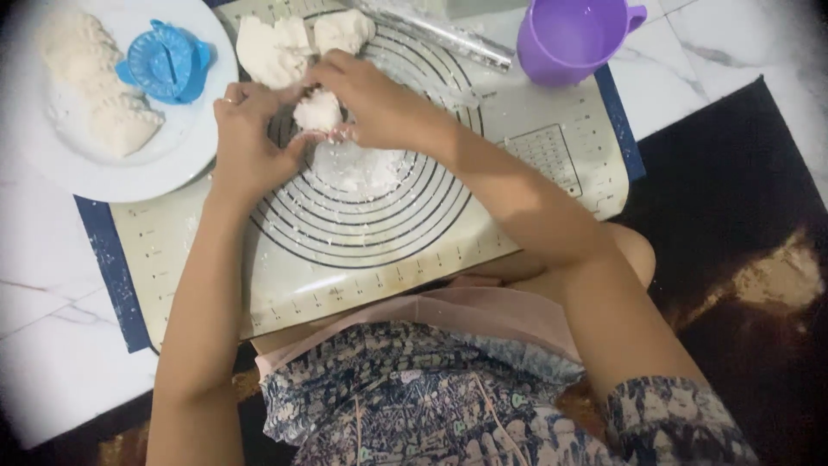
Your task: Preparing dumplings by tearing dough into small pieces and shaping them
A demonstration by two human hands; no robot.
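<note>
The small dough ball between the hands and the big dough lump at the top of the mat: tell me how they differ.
The small dough ball is far smaller than the big dough lump. The ball is rounded; the lump is irregular and flattish. The ball is pinched between the left hand and right hand, while the lump lies untouched on the baking mat. Both are pale white dough.

Head camera looks steeply down, close over the baking mat (552, 185)
</note>
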